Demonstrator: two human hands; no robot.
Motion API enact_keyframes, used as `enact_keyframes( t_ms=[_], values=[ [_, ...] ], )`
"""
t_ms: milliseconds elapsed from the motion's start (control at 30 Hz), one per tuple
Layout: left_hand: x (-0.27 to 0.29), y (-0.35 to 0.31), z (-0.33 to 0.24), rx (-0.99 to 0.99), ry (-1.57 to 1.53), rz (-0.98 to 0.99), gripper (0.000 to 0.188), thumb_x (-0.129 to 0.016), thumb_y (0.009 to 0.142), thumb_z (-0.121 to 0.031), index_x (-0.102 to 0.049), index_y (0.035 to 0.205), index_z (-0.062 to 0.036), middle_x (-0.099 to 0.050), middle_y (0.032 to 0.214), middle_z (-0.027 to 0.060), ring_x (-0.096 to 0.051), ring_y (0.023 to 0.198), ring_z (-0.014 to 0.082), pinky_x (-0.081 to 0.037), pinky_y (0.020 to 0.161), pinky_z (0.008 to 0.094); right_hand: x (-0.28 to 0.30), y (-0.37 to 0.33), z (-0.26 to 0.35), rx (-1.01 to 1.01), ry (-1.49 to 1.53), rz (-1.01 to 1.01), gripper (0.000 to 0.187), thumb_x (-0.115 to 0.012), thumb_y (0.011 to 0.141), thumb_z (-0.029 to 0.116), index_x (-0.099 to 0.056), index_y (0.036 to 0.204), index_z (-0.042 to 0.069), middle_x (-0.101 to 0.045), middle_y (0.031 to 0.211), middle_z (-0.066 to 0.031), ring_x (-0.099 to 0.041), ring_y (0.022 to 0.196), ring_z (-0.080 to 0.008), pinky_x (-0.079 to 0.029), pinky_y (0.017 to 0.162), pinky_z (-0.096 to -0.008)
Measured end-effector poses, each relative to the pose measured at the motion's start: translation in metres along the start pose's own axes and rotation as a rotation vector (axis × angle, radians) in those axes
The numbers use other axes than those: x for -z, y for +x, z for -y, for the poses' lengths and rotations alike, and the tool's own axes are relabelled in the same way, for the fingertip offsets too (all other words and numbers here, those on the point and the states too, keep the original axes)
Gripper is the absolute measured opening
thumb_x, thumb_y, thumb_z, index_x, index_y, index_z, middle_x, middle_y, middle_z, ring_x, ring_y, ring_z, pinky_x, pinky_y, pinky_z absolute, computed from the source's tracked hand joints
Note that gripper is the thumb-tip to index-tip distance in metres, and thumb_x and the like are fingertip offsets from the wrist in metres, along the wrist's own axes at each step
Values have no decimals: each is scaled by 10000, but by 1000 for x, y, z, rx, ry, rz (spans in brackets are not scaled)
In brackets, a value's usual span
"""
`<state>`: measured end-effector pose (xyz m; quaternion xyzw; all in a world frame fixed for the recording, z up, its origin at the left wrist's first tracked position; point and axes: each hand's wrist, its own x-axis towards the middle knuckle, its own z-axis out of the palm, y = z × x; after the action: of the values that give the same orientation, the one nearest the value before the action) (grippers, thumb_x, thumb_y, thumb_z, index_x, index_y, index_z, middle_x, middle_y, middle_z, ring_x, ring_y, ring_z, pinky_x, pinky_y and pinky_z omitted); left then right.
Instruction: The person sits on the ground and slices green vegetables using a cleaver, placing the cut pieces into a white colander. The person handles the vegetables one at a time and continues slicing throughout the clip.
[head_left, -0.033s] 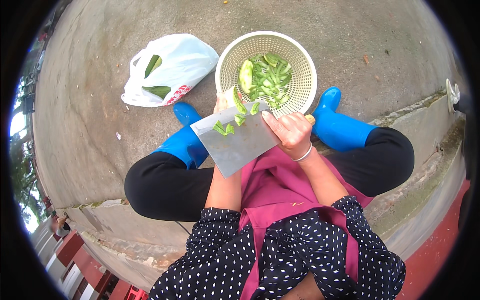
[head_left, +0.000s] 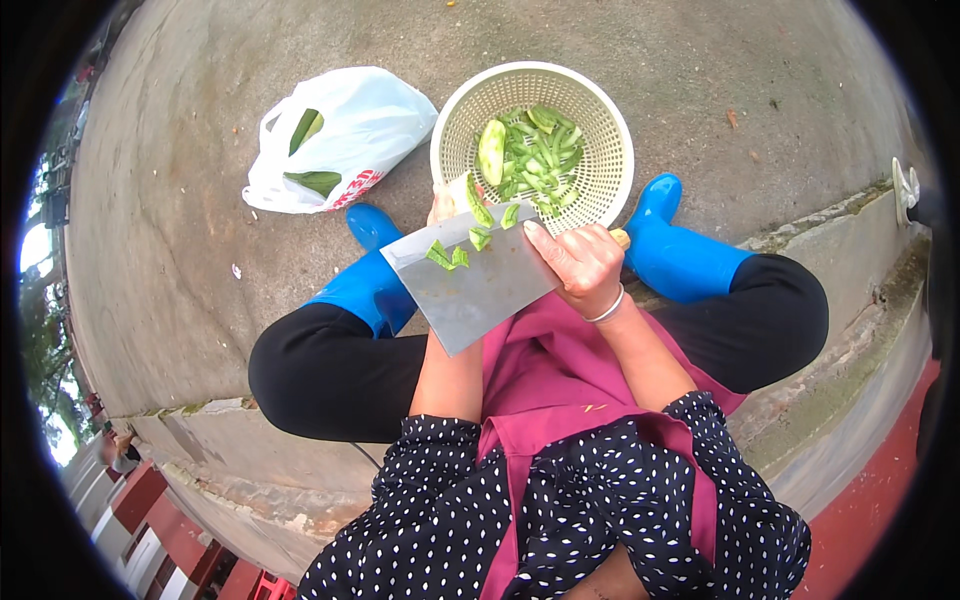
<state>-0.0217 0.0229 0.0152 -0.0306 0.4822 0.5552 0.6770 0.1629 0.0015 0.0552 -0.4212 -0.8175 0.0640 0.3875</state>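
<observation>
My right hand (head_left: 585,265) is closed around the handle of a broad cleaver (head_left: 465,305), its wooden end showing past the fist. The blade lies slanted over my lap, with several green slices (head_left: 447,256) stuck to its face. Most of my left hand (head_left: 440,207) is behind the blade; the part that shows is closed around a pale green gourd (head_left: 461,193), largely hidden too. A cut green strip (head_left: 478,204) stands at the blade's upper edge. Just beyond, a cream plastic colander (head_left: 614,130) holds cut green pieces (head_left: 540,155) and a longer peeled piece (head_left: 491,152).
A white plastic bag (head_left: 370,110) with green gourds (head_left: 306,130) showing through its openings lies left of the colander on the concrete ground. My blue boots (head_left: 375,228) flank the work area. A low concrete ledge (head_left: 290,470) runs beneath me.
</observation>
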Motion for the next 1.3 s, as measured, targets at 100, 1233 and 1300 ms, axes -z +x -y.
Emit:
enact_keyframes(
  t_ms=[100, 1233, 1300],
  values=[
    [-8, -6, 3, -73, -14, -43, 456, -392, 1009, -467, -519, 1158, -56, -585, 928, 81, -567, 775, 181, -499, 677, 322, 2, 0, 2, -23, 5, 39, 404, -698, 683, 77, -700, 1087, 71, -456, 570, -6, -478, 492, -186, -359, 490, -329],
    [2, -21, -29, -25, -61, 551, 565, -595, 932, -229, -364, 1411, -36, -528, 1343, 135, -576, 1160, 246, -521, 939, 385, 9, 9, -6, -155, -44, -40, 294, -727, 707, 96, -727, 1000, 93, -450, 540, -8, -505, 473, -171, -373, 453, -317],
    [6, -21, -29, -22, -80, 550, 555, -597, 930, -226, -380, 1402, -32, -535, 1335, 140, -580, 1153, 243, -519, 939, 384, 7, 7, -6, -158, -62, -47, 301, -723, 707, 95, -725, 1007, 96, -451, 545, -8, -505, 475, -170, -377, 455, -317]
  ],
)
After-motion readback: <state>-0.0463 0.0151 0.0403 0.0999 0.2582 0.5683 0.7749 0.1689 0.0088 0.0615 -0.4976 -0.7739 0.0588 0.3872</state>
